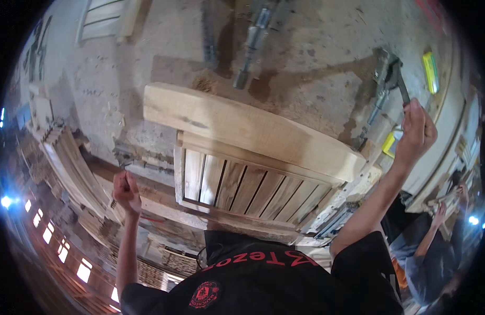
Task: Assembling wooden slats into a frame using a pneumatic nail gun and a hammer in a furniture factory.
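Right hand [418, 128] clenched round a dark bar [403, 86], far right, left hand [127, 193] curled closed, contents unclear, slatted wooden panel [248, 190] between them

The single view looks from the wearer's head, through the left of two side-by-side fisheye cameras, down over the black shirt [263, 281] at the lower edge. It faces the table [326, 31], near enough to take in both hands, left [127, 191] and right [418, 126], with the slatted wooden panel [253, 190] close to the middle. Its wide sweep also reaches windows [84, 271] at lower left and a co-worker [429, 262] at lower right; straight edges bow toward the dark round rim.
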